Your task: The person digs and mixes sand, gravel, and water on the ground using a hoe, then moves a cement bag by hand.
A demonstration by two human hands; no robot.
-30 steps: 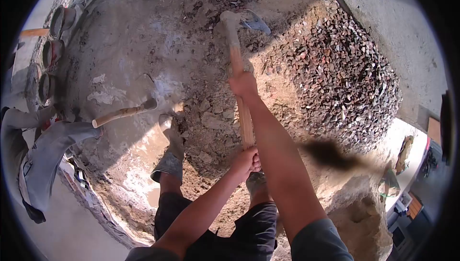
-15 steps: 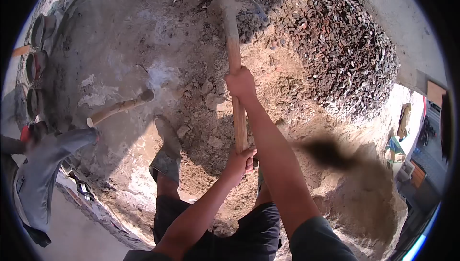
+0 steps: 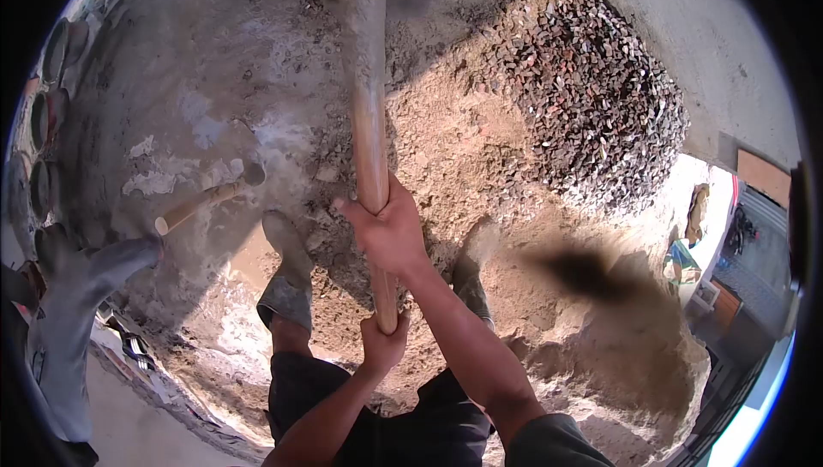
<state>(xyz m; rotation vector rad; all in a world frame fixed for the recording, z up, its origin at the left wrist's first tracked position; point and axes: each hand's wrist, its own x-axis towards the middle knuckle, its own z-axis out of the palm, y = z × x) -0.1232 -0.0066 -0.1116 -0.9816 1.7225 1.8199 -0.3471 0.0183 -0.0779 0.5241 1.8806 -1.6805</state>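
Both my hands grip the wooden handle of a hoe (image 3: 369,116), which points away from me, its dirt-caked head raised near the top edge of the view. My left hand (image 3: 384,345) is wrapped round the butt end of the handle, low in front of my legs. Further up the shaft, my right hand (image 3: 390,231) is closed round it. Below the hoe lies loose sandy soil (image 3: 446,150) with lumps in it. My boots (image 3: 287,257) stand on either side of the handle's lower end.
A gravel heap (image 3: 600,107) rises at the right. Left of me lies a short wooden handle (image 3: 206,203). Another person's grey-clothed limb (image 3: 73,330) is at the left edge, near several buckets (image 3: 53,120). A sand mound (image 3: 634,364) sits lower right.
The hoe head has lifted off the soil and come nearer the camera. My right hand has slid down the handle toward my left, and both hands have shifted left.
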